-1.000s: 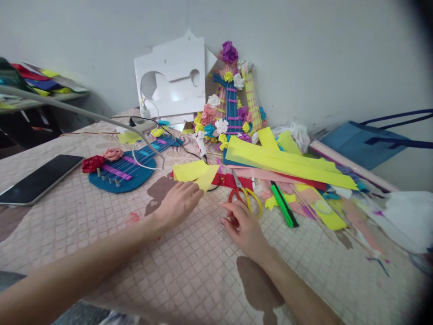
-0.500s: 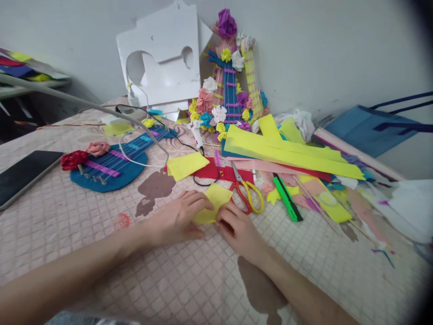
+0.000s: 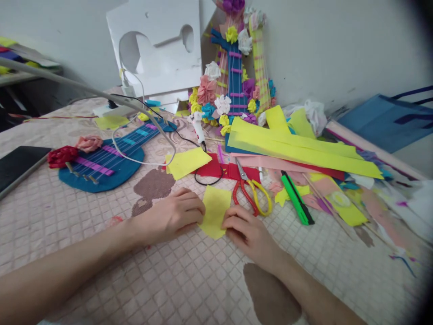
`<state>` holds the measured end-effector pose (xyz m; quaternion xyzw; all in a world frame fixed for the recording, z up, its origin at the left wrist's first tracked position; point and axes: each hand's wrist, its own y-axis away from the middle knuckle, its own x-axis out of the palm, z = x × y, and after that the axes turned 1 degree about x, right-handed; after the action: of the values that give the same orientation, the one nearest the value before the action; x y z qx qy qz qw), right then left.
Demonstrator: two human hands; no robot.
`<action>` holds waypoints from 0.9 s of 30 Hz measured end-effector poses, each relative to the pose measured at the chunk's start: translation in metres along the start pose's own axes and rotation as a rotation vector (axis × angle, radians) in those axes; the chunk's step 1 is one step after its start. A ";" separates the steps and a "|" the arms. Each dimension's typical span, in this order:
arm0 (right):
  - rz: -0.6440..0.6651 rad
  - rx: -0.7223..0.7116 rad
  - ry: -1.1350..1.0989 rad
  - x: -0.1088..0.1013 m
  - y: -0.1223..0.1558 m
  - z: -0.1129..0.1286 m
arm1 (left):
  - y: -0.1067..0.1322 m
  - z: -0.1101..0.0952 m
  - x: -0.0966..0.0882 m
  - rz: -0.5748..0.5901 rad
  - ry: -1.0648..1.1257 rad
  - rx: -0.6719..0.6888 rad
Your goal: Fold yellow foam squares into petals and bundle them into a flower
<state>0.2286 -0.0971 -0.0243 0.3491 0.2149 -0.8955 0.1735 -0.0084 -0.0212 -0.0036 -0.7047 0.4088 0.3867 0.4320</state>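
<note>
A small rectangle of yellow crepe paper (image 3: pixel 217 212) lies between my two hands, just above or on the patterned tablecloth. My left hand (image 3: pixel 182 212) pinches its left edge, the fingers curled and closed. On the other side my right hand (image 3: pixel 245 228) grips the lower right edge with bent fingers. Just beyond my right hand are scissors (image 3: pixel 251 192) with one red and one yellow handle. More yellow paper pieces (image 3: pixel 187 163) rest on a red strip (image 3: pixel 207 166) behind the held paper.
A green box cutter (image 3: pixel 296 197) and long yellow paper strips (image 3: pixel 297 146) lie to the right. Leftward are a blue paper guitar (image 3: pixel 101 162) and a phone (image 3: pixel 20 167). A white glue gun (image 3: pixel 198 128), its cord, and flower-covered guitars (image 3: pixel 236 81) stand farther back.
The yellow paper has been turned and straightened so it shows as a flat upright rectangle. My left hand now closes on its left edge. The camera view has shifted slightly.
</note>
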 end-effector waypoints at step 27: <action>0.088 -0.002 0.037 0.003 -0.012 0.017 | 0.020 -0.007 -0.008 -0.003 0.002 0.016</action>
<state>0.2114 -0.0956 -0.0120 0.3743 0.2033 -0.8803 0.2090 -0.0282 -0.0316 0.0003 -0.7023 0.4113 0.3821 0.4376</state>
